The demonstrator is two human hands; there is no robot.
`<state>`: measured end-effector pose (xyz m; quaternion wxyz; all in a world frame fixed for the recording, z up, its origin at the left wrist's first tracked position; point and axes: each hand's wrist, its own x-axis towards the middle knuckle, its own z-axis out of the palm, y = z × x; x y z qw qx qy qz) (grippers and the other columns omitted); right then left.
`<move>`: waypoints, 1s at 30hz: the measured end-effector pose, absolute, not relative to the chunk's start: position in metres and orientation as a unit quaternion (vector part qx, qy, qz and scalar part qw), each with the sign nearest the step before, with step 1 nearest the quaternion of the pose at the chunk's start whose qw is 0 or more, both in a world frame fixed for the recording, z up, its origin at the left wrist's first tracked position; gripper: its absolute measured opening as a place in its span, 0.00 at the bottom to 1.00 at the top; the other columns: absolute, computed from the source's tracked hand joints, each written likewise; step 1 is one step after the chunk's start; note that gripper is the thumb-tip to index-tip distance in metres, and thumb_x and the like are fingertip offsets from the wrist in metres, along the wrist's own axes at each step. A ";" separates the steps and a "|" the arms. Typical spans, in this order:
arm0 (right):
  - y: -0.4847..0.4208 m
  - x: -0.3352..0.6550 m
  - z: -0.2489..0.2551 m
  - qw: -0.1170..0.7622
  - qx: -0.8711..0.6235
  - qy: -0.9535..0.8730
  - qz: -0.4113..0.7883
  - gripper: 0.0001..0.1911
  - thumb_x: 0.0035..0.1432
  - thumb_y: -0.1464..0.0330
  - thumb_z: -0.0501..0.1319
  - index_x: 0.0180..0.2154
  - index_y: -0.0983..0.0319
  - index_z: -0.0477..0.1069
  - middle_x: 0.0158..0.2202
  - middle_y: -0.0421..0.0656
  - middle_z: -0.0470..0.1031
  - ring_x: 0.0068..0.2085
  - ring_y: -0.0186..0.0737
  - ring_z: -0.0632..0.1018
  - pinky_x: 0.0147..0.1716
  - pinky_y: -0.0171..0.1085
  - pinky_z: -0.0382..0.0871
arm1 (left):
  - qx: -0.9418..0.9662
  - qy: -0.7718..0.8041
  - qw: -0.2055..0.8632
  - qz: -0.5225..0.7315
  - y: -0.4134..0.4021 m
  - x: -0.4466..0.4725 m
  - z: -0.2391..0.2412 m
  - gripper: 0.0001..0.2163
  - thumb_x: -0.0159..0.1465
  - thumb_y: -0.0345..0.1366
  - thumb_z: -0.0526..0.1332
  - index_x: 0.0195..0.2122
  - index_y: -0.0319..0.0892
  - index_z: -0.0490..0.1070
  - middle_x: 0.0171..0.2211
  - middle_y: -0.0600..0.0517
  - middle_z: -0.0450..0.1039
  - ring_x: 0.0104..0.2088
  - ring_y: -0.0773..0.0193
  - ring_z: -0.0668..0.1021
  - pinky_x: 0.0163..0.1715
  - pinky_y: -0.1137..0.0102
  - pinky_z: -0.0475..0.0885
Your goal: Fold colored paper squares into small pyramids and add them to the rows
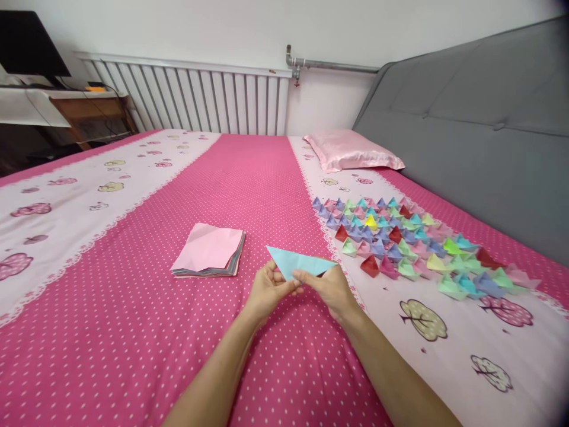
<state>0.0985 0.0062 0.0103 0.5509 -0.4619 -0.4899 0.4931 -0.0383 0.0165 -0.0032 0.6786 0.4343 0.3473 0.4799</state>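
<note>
Between my two hands is a light blue sheet of origami paper [296, 261], folded into a wide triangle with its long edge at the top. My left hand [269, 289] grips its lower left side, fingers behind and thumb in front. My right hand [331, 287] pinches it on the right, its thumb lying across the front near the bottom. Both thumbs come close together at the lower point. Left of my hands lies a stack of square paper [208, 248] with a pink sheet on top. Several rows of small folded paper boats [395, 234] in many colours stand to the right.
A pink dotted bedspread [249, 172] with white printed strips covers the bed. A pink satin pillow [351, 150] lies at the back right, beside a grey padded headboard [471, 118]. Behind the bed are a white radiator [213, 98] and a monitor [29, 44] on a desk.
</note>
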 end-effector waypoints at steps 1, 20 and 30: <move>0.006 0.096 0.008 0.554 -0.468 -0.486 0.488 0.11 0.43 0.64 0.67 0.29 0.64 0.75 0.29 0.43 0.78 0.31 0.40 0.76 0.32 0.37 0.69 | 0.438 0.344 0.680 0.476 0.016 -0.037 -0.003 0.20 0.42 0.35 0.71 0.36 0.36 0.69 0.24 0.50 0.76 0.22 0.67 0.77 0.25 0.74 0.70; 0.015 0.110 0.009 0.639 -0.515 -0.415 0.393 0.11 0.42 0.61 0.67 0.27 0.63 0.76 0.23 0.40 0.76 0.26 0.35 0.73 0.27 0.35 0.68 | 0.461 0.404 0.638 0.467 0.020 -0.043 -0.007 0.12 0.50 0.41 0.66 0.22 0.35 0.74 0.20 0.48 0.74 0.20 0.71 0.72 0.23 0.76 0.66; 0.003 0.095 0.014 0.621 -0.450 -0.489 0.415 0.08 0.44 0.64 0.67 0.26 0.62 0.72 0.22 0.38 0.73 0.24 0.33 0.73 0.26 0.33 0.67 | 0.335 0.364 0.665 0.559 0.025 -0.043 -0.008 0.16 0.51 0.47 0.64 0.23 0.38 0.66 0.17 0.56 0.67 0.17 0.74 0.66 0.18 0.78 0.60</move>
